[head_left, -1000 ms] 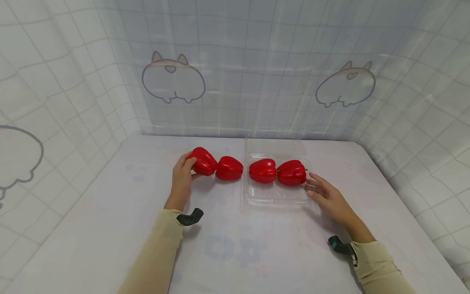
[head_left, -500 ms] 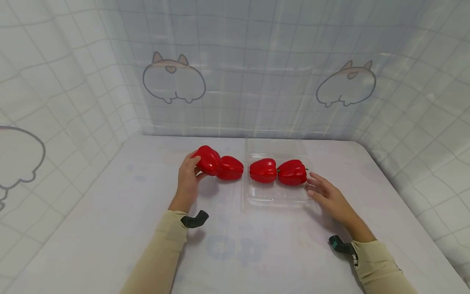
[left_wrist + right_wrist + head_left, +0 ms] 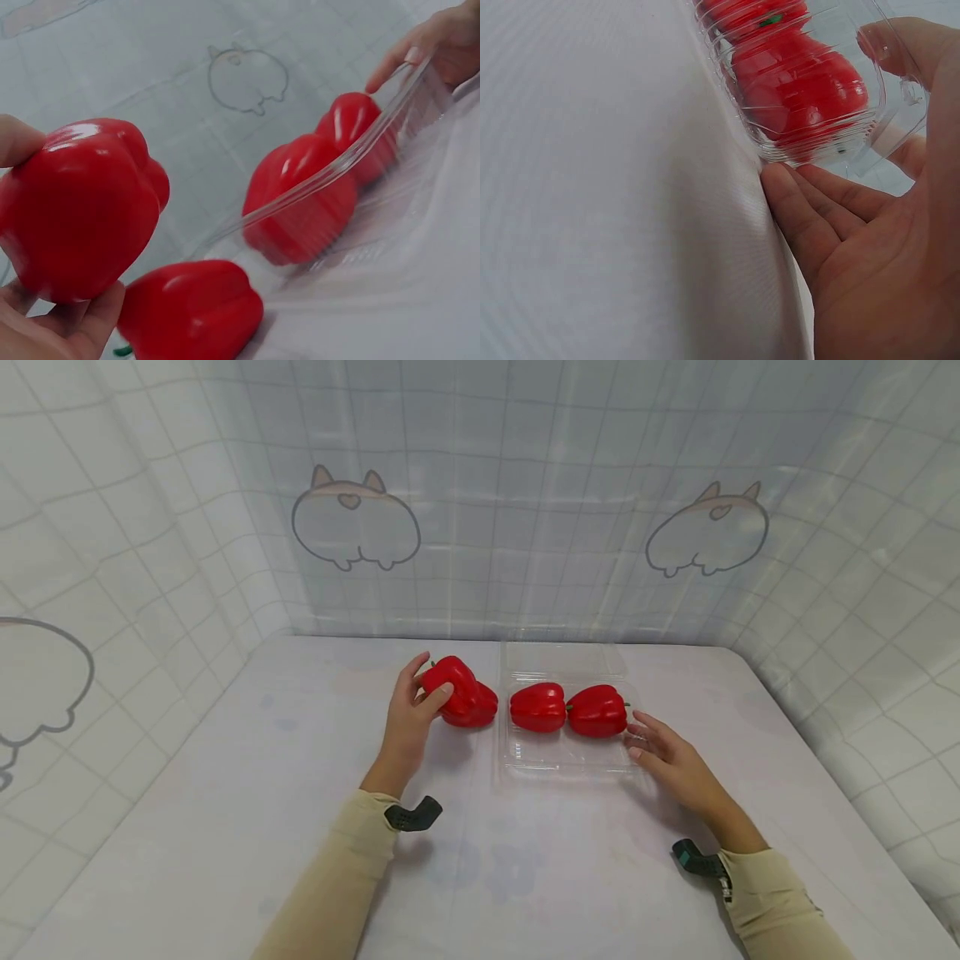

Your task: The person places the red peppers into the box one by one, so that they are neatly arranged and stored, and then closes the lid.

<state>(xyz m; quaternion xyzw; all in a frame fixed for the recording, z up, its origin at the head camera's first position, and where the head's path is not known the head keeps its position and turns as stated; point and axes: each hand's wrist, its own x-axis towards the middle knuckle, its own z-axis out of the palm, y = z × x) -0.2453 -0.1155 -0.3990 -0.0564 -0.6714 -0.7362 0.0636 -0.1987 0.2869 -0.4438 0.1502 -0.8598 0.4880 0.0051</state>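
Observation:
My left hand (image 3: 411, 718) holds a red bell pepper (image 3: 453, 681) between thumb and fingers, lifted, its green stem toward the hand. It overlaps a second bell pepper (image 3: 483, 706), which lies on the table; the left wrist view shows the held pepper (image 3: 86, 210) apart from the lying pepper (image 3: 195, 307). Two more red bell peppers (image 3: 537, 707) lie end to end in a clear plastic box (image 3: 562, 767). My right hand (image 3: 675, 768) rests at the box's right end. In the right wrist view its nearly straight fingers (image 3: 802, 217) are at the outer wall, low by the table.
The box's clear lid (image 3: 562, 658) stands open toward the back of the white table (image 3: 540, 877). A grid-patterned curtain (image 3: 487, 527) with animal drawings encloses the back and sides.
My left hand has carried its pepper right and turned it, so it now covers much of the pepper lying on the table. The right hand has stayed at the box.

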